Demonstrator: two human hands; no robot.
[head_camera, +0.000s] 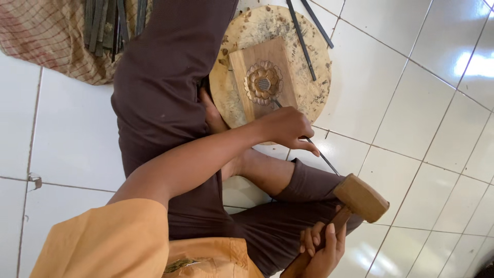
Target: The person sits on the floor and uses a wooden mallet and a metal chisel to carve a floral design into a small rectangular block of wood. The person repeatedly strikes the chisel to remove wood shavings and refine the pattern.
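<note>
Left hand pinches a thin chisel, tip at the carved flower panel; right hand wrapped around the wooden mallet handle.

Informal woodcarving workspace on white tiled floor: round wooden work block strewn with chips, carved flower panel, row of chisels on checked cloth, wooden mallet.

Left hand extended, fingers pinched; right hand fisted.

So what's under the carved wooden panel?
The carved panel lies on a round wooden block strewn with chips. The block's surface beneath the panel is covered, so not visible.
</note>
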